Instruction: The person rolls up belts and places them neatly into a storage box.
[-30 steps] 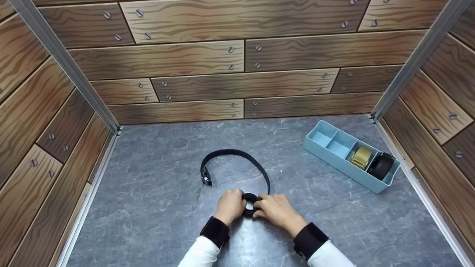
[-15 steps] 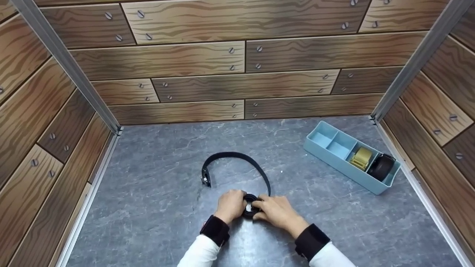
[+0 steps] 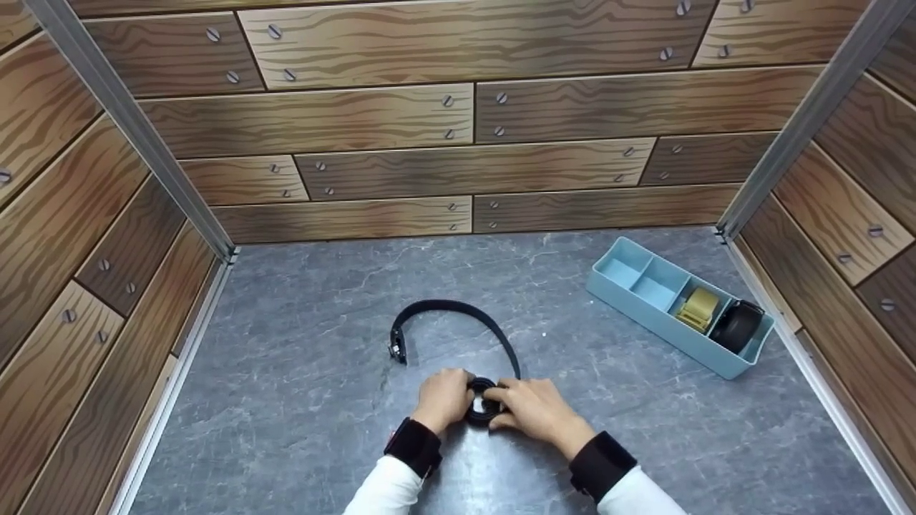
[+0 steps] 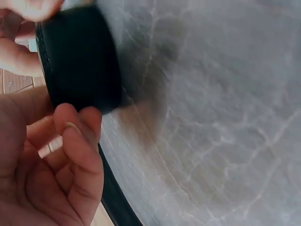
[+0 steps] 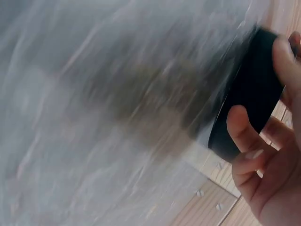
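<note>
A black belt lies in a wide arc on the grey surface, its metal buckle at the far left end. The other end is wound into a coil close to the person. From the left side, the left hand pinches this coil between thumb and fingers. Opposite it, the right hand grips the coil, with a finger over its open centre. The coil stands on edge, its flat outer face showing in both wrist views.
A light blue divided box sits at the right. It holds a yellow roll and a black roll in separate compartments. Wood-patterned walls with metal corner strips enclose the surface at the back and sides.
The belt's arc and buckle have drawn slightly nearer to the hands. A right-hand finger has moved in over the coil's centre. The left hand has barely moved.
</note>
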`<move>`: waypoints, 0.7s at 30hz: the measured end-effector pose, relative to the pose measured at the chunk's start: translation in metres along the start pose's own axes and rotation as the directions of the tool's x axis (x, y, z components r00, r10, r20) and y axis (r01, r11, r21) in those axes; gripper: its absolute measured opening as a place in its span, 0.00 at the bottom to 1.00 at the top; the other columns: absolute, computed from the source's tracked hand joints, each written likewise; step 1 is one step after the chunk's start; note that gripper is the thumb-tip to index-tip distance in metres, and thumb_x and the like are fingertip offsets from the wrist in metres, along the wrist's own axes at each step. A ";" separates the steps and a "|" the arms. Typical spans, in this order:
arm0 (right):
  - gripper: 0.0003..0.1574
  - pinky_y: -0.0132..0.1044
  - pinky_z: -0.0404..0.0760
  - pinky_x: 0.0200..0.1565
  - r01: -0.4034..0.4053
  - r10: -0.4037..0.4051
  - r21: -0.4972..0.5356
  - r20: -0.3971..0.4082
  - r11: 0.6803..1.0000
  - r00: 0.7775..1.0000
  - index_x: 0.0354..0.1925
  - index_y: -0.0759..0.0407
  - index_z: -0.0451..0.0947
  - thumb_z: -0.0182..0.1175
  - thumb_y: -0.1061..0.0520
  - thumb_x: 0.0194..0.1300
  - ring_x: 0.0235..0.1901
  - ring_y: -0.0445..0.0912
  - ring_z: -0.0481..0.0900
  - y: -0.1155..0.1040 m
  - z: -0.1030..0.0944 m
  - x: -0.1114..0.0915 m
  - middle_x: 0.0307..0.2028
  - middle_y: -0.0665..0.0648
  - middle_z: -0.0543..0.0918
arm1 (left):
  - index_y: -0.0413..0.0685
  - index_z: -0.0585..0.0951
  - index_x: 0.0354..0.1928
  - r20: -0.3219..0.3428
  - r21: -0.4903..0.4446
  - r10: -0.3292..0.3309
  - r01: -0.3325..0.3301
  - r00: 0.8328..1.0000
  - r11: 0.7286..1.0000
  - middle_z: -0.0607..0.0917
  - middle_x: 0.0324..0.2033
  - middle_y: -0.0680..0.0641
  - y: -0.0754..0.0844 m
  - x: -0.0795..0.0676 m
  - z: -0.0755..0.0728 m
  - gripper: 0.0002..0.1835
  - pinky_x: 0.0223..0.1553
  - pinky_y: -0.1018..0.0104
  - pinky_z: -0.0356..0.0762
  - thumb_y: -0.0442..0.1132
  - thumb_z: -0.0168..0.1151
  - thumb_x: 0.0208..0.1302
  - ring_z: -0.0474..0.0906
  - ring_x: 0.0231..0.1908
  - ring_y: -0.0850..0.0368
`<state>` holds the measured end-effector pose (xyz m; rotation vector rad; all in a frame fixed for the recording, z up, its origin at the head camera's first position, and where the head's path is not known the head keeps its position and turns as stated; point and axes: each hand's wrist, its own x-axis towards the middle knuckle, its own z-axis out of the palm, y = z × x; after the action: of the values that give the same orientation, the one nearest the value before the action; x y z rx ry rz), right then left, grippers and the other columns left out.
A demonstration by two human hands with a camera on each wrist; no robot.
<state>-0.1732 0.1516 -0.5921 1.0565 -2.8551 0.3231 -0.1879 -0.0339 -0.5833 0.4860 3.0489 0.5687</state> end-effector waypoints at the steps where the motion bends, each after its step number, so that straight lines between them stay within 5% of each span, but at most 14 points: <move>1: 0.23 0.43 0.73 0.23 0.003 -0.003 0.000 0.008 1.000 1.000 0.43 0.44 0.82 0.66 0.35 0.54 0.26 0.47 0.78 0.001 0.000 0.000 0.32 0.47 0.78 | 0.51 0.86 0.29 0.003 0.014 0.012 -0.012 1.000 1.000 0.86 0.30 0.44 0.000 0.000 0.000 0.02 0.25 0.52 0.76 0.37 0.66 0.57 0.82 0.28 0.43; 10: 0.23 0.43 0.69 0.19 -0.028 0.023 -0.057 -0.079 0.998 0.997 0.30 0.45 0.80 0.64 0.30 0.53 0.18 0.48 0.74 -0.002 0.003 0.000 0.25 0.48 0.75 | 0.45 0.79 0.25 -0.047 -0.055 -0.087 0.084 0.995 0.995 0.84 0.26 0.42 0.003 -0.005 0.006 0.11 0.25 0.51 0.76 0.44 0.69 0.57 0.82 0.27 0.43; 18: 0.21 0.42 0.73 0.23 0.002 -0.002 0.009 0.007 1.000 1.000 0.42 0.43 0.84 0.66 0.35 0.55 0.26 0.46 0.79 0.002 -0.001 -0.002 0.31 0.46 0.77 | 0.48 0.82 0.25 0.004 -0.023 -0.049 0.049 0.999 0.999 0.85 0.28 0.42 0.002 -0.003 0.003 0.04 0.26 0.52 0.76 0.36 0.66 0.55 0.82 0.28 0.43; 21: 0.20 0.43 0.72 0.22 -0.007 0.007 -0.002 -0.013 1.000 1.000 0.40 0.43 0.84 0.67 0.35 0.54 0.25 0.47 0.78 0.001 0.000 -0.001 0.29 0.46 0.77 | 0.49 0.82 0.24 -0.032 -0.040 -0.041 0.040 0.999 0.998 0.85 0.27 0.43 0.001 -0.003 0.004 0.05 0.25 0.51 0.76 0.37 0.67 0.55 0.82 0.28 0.43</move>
<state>-0.1734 0.1531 -0.5920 1.0403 -2.8484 0.3267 -0.1850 -0.0328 -0.5865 0.4168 3.0634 0.6405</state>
